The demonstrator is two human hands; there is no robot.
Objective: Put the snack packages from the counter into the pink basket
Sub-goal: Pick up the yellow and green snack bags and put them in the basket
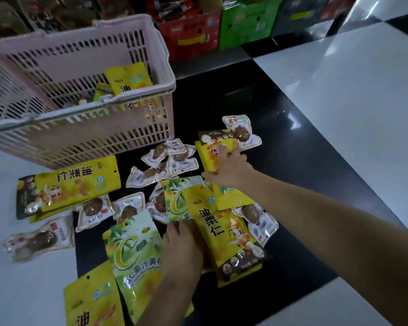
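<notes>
The pink basket [118,100] stands at the upper left with a yellow pouch [127,78] and other packets inside. Snack packages lie scattered in front of it. My right hand [229,169] lies palm down, fingers spread, across a yellow chestnut pouch [209,156] on the far side of the pile. My left hand [181,248] rests nearer to me, its fingertips curled at the lower edge of a green pouch [176,205], beside a long yellow pouch [212,231]. Whether the left hand grips anything is hidden by its back.
More packages lie around: a yellow pouch [66,187] by the basket, a green pouch [132,250], a yellow one [92,302] at the near edge, and several small clear packets [167,158]. Red and green cartons [245,22] stand behind the black-and-white counter [339,102].
</notes>
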